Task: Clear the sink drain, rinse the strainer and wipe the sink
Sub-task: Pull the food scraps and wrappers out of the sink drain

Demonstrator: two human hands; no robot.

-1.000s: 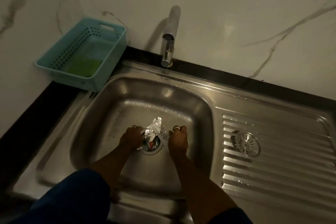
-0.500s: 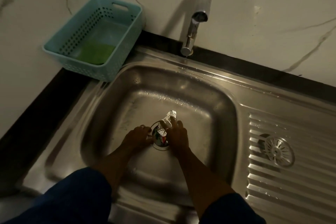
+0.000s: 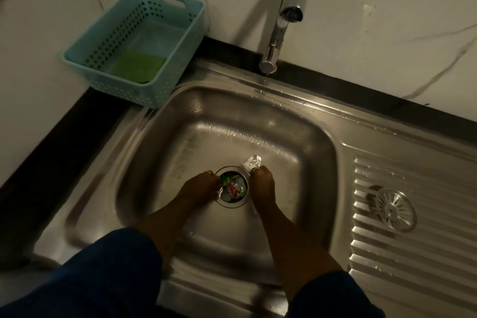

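A steel sink [image 3: 304,152] has its round drain [image 3: 232,186] stuffed with crumpled wrappers [image 3: 233,187], silver with red and green bits. My left hand [image 3: 200,186] rests at the drain's left rim, fingertips on the wrappers. My right hand [image 3: 262,184] is at the right rim, pinching a shiny foil scrap [image 3: 253,162] that sticks up behind its fingers. The metal strainer [image 3: 395,209] lies on the ribbed draining board to the right.
A chrome tap [image 3: 286,15] stands behind the basin, with no water running. A light blue perforated basket [image 3: 180,33] holding a green scouring pad [image 3: 138,66] sits on the dark counter at the back left. Marble wall behind.
My hands, close together over the drain a moment ago, have spread to its two sides, uncovering the wrappers. The foil scrap has gone right with my right hand. The view has shifted.
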